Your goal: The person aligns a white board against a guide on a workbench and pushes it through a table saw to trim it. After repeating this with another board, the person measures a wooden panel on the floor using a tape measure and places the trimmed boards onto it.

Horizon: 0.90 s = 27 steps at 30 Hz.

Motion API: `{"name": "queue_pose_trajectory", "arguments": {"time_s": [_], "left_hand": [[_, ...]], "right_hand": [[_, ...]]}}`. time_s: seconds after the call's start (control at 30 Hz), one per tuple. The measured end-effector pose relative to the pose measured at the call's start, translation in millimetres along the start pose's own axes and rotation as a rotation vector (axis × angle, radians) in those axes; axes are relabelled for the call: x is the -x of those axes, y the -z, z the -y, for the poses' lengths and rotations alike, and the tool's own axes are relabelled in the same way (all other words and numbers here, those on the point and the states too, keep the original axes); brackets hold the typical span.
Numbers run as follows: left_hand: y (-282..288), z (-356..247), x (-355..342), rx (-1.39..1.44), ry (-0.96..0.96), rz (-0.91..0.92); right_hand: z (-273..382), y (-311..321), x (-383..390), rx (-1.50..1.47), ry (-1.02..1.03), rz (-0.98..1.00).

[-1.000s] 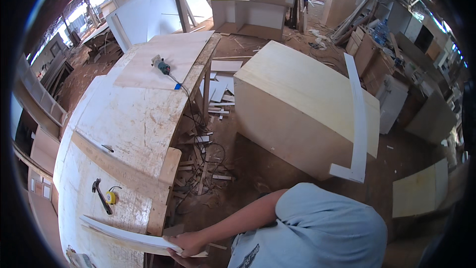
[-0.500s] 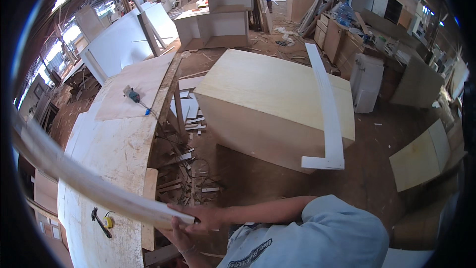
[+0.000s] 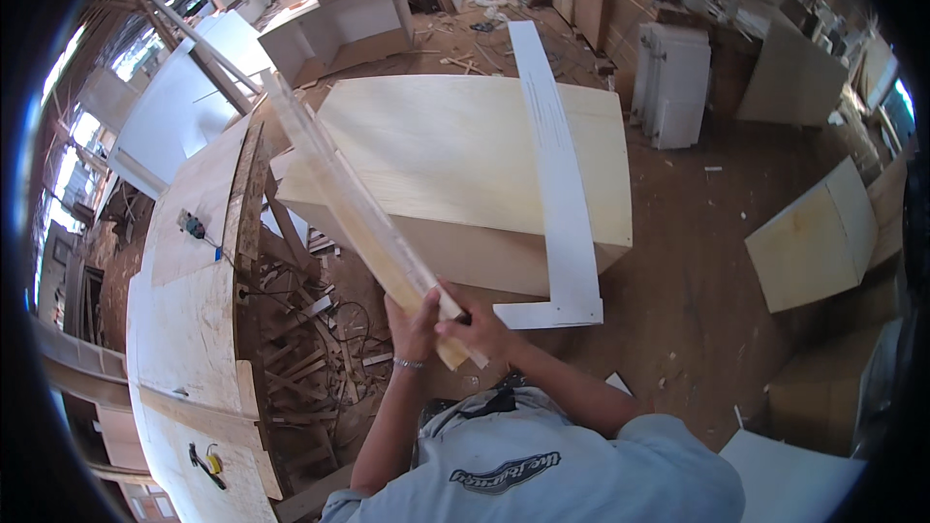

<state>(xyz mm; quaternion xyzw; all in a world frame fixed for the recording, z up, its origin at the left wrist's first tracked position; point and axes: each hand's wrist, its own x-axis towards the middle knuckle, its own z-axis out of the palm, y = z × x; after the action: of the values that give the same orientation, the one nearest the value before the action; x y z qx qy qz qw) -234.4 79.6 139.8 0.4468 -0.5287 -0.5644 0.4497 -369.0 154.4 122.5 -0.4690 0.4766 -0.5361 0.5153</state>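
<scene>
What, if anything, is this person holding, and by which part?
A long wooden bar, perhaps several pieces together, gripped close to its near end by both the left hand and the right hand.

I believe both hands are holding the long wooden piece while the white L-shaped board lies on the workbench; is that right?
Not quite: in the head view, the white L-shaped board lies across the pale box; the left hand and right hand do hold the long wooden piece.

Long wood strips [image 3: 360, 218], pale, narrow, bundled lengthwise, near ends staggered. Held up by the near end, slanting away to the upper left in head view.
</scene>
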Motion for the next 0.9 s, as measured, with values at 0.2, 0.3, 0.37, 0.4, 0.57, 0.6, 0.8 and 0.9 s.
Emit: {"name": "queue_pose_trajectory", "arguments": {"time_s": [0.2,0.3,0.37,0.4,0.57,0.6,0.8,0.9], "left_hand": [[-95,33,-29,0.060,0.119,0.078],[-128,87,-69,-0.021,0.228,0.097],[-131,130,-102,-0.154,0.328,0.122],[-132,139,-114,-0.205,0.377,0.145],[-182,102,-152,-0.761,0.179,0.182],[-177,100,-156,-0.761,0.209,0.181],[-115,79,-146,-0.553,0.466,0.360],[-49,71,-96,-0.311,0.361,0.391]], "right_hand": [[5,105,-5,0.289,-0.244,-0.064],[-55,173,4,0.693,0.198,-0.513],[-67,199,15,0.776,-0.185,-1.012],[-66,202,26,1.115,-0.188,-1.085],[-139,249,61,0.607,-0.519,-0.974],[-143,251,63,0.529,-0.467,-0.965],[-52,263,81,0.676,-0.256,-1.333],[12,242,82,0.906,-0.192,-1.183]]}}
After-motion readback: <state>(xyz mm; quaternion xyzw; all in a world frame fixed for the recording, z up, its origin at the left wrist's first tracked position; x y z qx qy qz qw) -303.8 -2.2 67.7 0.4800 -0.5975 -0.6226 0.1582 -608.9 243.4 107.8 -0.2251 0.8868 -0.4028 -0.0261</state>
